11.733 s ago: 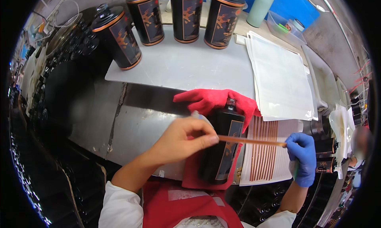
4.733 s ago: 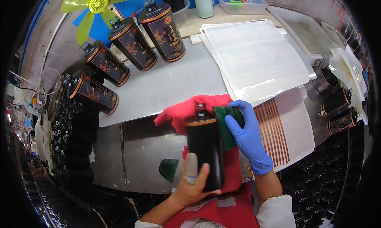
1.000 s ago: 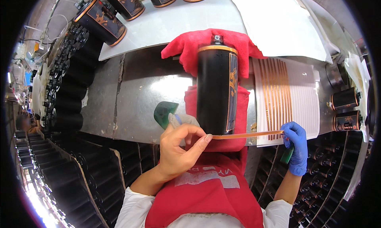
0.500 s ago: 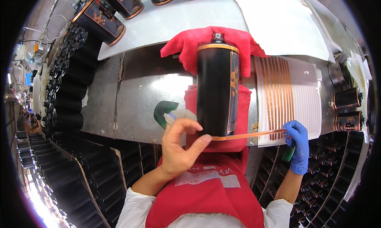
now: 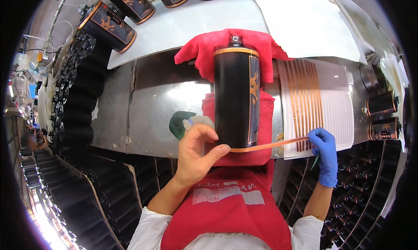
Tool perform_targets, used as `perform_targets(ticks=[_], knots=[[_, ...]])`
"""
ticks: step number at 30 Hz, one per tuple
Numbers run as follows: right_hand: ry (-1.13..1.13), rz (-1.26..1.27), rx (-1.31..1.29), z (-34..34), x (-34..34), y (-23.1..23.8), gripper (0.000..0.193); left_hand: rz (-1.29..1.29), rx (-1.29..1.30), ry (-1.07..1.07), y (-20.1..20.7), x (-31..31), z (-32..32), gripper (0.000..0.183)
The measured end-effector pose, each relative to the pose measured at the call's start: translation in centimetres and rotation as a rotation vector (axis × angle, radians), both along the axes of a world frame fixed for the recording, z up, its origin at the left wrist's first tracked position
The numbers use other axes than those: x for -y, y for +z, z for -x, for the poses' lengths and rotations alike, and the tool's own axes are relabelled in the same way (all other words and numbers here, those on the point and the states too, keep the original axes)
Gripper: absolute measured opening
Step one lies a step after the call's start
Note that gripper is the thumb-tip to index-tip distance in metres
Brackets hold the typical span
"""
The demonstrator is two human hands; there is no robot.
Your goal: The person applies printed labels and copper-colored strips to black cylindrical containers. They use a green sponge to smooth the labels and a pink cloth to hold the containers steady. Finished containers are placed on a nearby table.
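Note:
A black bottle [image 5: 230, 97] with a gold ring and a decorated panel lies on red cloth, its neck pointing away from me. My bare left hand [image 5: 198, 154] curls against its near left edge, the thumb pressing at one end of a copper-coloured adhesive strip [image 5: 274, 145]. This strip runs along the bottle's base and stretches rightward. In a blue glove, my right hand [image 5: 323, 156] pinches the strip's other end, and a thin green scraper [image 5: 315, 161] sticks out below those fingers. Beside my left hand lie a dark green piece [image 5: 176, 124] and a greyish wad [image 5: 202, 120].
A white backing sheet [image 5: 337, 106] with several copper strips lies on the metal table [image 5: 152, 102] at right. Decorated bottles [image 5: 109, 26] stand on a white board [image 5: 209, 21] at the back. Black bottles [image 5: 78, 102] crowd the left; racks of bottles sit below the table edge.
My right hand has moved slightly up and left, tilting the strip so its right end is higher. The left hand keeps its place at the bottle's base.

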State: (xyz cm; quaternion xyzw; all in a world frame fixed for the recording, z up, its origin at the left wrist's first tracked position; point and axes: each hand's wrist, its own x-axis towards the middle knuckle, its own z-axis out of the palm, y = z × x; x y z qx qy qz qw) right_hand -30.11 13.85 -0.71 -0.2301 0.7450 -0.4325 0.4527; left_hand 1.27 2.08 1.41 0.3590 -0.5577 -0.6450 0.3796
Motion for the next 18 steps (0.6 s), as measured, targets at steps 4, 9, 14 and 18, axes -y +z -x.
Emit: perform_targets(ticks=[4, 9, 14, 18], knots=[[0.026, 0.005, -0.063, 0.2, 0.2, 0.0, 0.01, 0.104, -0.005, 0.069, -0.2, 0.5, -0.2, 0.037], [0.06, -0.018, -0.122, 0.3, 0.6, -0.5, 0.012, 1.162, 0.73, -0.215, 4.3, -0.4, 4.3, 0.089], [0.071, -0.056, -0.078, -0.9, 0.9, 0.4, 0.012, 1.016, 0.671, -0.168, 0.9, 1.1, 3.1, 0.103], [0.14, 0.006, 0.037, -3.7, 1.9, 1.2, 0.011, 0.627, 0.555, -0.254, -2.5, 1.8, -0.7, 0.115]])
